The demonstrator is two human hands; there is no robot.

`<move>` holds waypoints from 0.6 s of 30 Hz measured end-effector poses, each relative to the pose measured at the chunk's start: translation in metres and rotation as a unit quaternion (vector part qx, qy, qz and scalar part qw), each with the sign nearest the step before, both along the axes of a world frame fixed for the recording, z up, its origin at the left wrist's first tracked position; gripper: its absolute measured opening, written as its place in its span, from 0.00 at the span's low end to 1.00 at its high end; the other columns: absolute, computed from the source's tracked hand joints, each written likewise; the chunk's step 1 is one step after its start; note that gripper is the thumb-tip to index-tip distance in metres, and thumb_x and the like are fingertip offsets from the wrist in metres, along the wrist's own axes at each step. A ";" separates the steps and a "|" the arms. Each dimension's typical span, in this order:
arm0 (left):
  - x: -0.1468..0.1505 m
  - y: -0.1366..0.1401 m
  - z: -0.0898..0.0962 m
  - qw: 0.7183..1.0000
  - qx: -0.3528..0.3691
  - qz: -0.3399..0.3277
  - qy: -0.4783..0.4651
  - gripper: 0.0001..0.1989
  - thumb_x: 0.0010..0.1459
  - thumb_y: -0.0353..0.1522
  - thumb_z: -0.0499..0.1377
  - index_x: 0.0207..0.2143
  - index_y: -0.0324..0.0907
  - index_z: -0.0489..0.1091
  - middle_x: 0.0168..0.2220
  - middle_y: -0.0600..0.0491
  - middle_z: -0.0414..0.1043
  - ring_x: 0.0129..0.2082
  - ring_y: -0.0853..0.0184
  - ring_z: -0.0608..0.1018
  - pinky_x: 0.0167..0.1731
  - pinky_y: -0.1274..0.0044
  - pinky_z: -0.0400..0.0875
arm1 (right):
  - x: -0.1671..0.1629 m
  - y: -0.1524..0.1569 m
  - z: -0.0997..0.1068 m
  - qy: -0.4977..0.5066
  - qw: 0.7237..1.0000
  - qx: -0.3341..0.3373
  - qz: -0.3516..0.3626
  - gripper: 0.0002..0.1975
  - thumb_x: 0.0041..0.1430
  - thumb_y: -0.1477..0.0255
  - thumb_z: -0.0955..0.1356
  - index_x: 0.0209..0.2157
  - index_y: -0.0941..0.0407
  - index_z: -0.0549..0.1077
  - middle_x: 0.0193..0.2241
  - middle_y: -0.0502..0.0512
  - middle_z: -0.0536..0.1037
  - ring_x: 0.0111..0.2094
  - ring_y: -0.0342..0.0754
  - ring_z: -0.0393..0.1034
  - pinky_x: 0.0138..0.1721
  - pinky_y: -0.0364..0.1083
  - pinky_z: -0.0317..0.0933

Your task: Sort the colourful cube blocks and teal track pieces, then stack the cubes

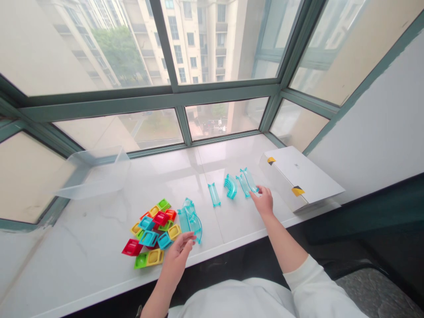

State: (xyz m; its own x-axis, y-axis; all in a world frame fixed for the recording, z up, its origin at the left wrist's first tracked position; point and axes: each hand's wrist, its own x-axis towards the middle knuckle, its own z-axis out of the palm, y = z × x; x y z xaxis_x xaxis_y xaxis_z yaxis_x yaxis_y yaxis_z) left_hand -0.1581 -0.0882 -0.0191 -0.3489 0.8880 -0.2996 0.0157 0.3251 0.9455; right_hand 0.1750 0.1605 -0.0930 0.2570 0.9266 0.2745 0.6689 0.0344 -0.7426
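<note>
Blue track pile (184, 221) beside colourful blocks (149, 238)

The fingertips of the right grip (265, 204) cover the near end of the rightmost clear blue piece (249, 179), so whether they pinch it is unclear. The left grip (179, 249) overlaps the clear blue cluster (190, 215); contact cannot be told. Left of that grip, upper coloured blocks (161, 218) partly hide lower ones. Right of the right grip, the mark (297, 166) on the white box (311, 176) is too small to read.
</note>
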 end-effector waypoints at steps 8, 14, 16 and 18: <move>0.000 -0.001 0.001 1.000 0.001 0.010 0.000 0.28 0.55 0.55 0.65 0.47 0.42 0.78 0.45 0.43 0.82 0.45 0.52 0.83 0.49 0.63 0.76 | -0.015 0.023 -0.029 -0.040 0.998 -0.042 0.014 0.23 0.55 0.58 0.72 0.48 0.58 0.77 0.43 0.63 0.75 0.42 0.56 0.70 0.50 0.54 0.66; -0.002 -0.001 0.003 1.000 -0.004 0.014 0.000 0.28 0.55 0.55 0.65 0.47 0.43 0.78 0.45 0.45 0.82 0.45 0.53 0.82 0.48 0.64 0.76 | -0.018 0.025 -0.038 -0.056 0.997 -0.046 0.014 0.20 0.56 0.61 0.72 0.47 0.56 0.77 0.44 0.63 0.75 0.43 0.56 0.69 0.50 0.54 0.65; -0.001 0.000 0.004 1.000 -0.006 0.014 -0.003 0.28 0.55 0.55 0.65 0.47 0.43 0.78 0.45 0.45 0.82 0.45 0.53 0.82 0.48 0.64 0.76 | -0.018 0.025 -0.040 -0.059 0.997 -0.046 0.015 0.20 0.56 0.60 0.72 0.47 0.56 0.76 0.44 0.63 0.76 0.43 0.57 0.68 0.51 0.54 0.64; -0.001 0.001 0.005 1.000 -0.008 0.015 -0.004 0.28 0.54 0.55 0.65 0.47 0.43 0.78 0.44 0.45 0.82 0.45 0.53 0.83 0.48 0.64 0.76 | -0.018 0.026 -0.041 -0.061 0.997 -0.046 0.015 0.20 0.57 0.59 0.71 0.47 0.56 0.77 0.45 0.64 0.76 0.43 0.57 0.68 0.51 0.54 0.64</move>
State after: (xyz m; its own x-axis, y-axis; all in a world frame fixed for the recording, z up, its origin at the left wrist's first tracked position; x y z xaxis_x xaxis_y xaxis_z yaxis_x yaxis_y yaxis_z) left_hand -0.1587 -0.0868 -0.0137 -0.3722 0.8726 -0.3162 -0.0014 0.3401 0.9404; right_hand 0.1570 0.1863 -0.1338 0.1984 0.9562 0.2151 0.7539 -0.0087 -0.6570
